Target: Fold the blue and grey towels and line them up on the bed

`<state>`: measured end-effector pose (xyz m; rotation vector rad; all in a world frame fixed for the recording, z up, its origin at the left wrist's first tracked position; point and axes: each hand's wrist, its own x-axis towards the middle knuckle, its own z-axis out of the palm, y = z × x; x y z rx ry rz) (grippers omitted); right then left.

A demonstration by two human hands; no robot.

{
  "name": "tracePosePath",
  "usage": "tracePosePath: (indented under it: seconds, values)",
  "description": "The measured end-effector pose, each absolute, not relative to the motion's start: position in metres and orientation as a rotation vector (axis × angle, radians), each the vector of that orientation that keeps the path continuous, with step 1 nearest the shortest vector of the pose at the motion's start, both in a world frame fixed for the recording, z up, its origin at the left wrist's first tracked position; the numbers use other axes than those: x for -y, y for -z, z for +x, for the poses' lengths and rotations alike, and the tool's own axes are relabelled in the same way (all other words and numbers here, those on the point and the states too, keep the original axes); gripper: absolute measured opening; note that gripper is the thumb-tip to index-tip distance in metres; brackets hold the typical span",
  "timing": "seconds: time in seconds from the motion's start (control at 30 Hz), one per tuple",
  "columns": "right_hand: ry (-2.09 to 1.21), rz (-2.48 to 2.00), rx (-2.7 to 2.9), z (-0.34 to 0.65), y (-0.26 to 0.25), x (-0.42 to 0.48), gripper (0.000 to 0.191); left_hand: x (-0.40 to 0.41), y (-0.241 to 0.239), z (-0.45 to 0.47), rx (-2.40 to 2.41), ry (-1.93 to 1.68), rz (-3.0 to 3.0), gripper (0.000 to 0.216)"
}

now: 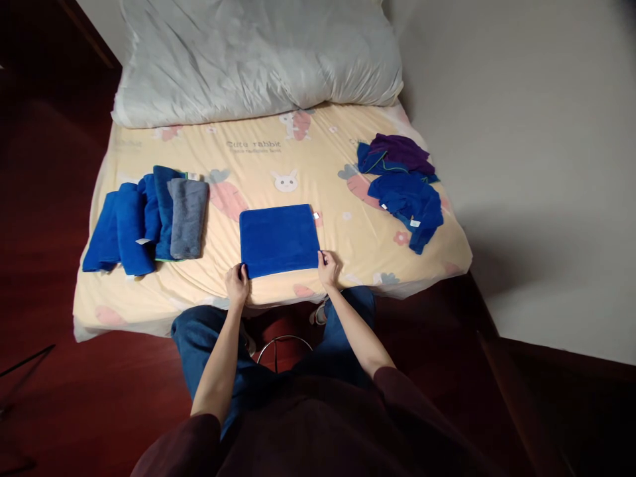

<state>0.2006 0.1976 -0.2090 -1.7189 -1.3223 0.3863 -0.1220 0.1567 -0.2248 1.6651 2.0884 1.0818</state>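
A blue towel (278,238) lies folded into a flat square on the bed near its front edge. My left hand (237,283) pinches the towel's near left corner, fingers closed on it. My right hand (328,267) pinches the near right corner in the same way. Both forearms reach forward from my lap over my knees in blue jeans.
The bed carries a yellow sheet (258,165) with rabbit and carrot prints. A row of folded blue towels and one grey towel (149,222) lies at the left. An unfolded heap of blue and purple cloths (402,182) sits at the right. A large white pillow (258,56) lies at the back.
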Motion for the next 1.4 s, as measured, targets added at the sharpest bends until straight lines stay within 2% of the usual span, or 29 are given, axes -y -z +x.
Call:
tracePosePath:
  seconds: [0.57, 0.7, 0.8, 0.9, 1.0, 1.13, 1.4]
  values:
    - [-0.451, -1.803, 1.281, 0.202, 0.228, -0.205, 0.050, -0.162, 0.216, -0.123, -2.086, -1.100, 1.598, 0.033]
    - [-0.486, -1.811, 1.319, 0.206, 0.220, -0.211, 0.045, -0.161, 0.208, -0.122, -2.145, -1.048, 1.647, 0.035]
    - [-0.386, -1.748, 1.350, 0.207, 0.204, -0.208, 0.044, -0.153, 0.196, -0.119, -2.198, -1.075, 1.783, 0.038]
    - [-0.239, -1.601, 1.515, 0.206, 0.187, -0.195, 0.039, -0.144, 0.185, -0.119, -1.977, -1.022, 2.084, 0.041]
    - [-0.241, -1.370, 1.900, 0.205, 0.179, -0.181, 0.035, -0.142, 0.181, -0.121, -1.618, -0.823, 2.356, 0.047]
    - [-0.327, -1.173, 2.254, 0.209, 0.185, -0.175, 0.045, -0.146, 0.191, -0.124, -1.522, -0.703, 2.398, 0.057]
    - [-0.366, -1.331, 2.131, 0.214, 0.208, -0.185, 0.059, -0.150, 0.213, -0.124, -1.656, -0.879, 2.252, 0.063]
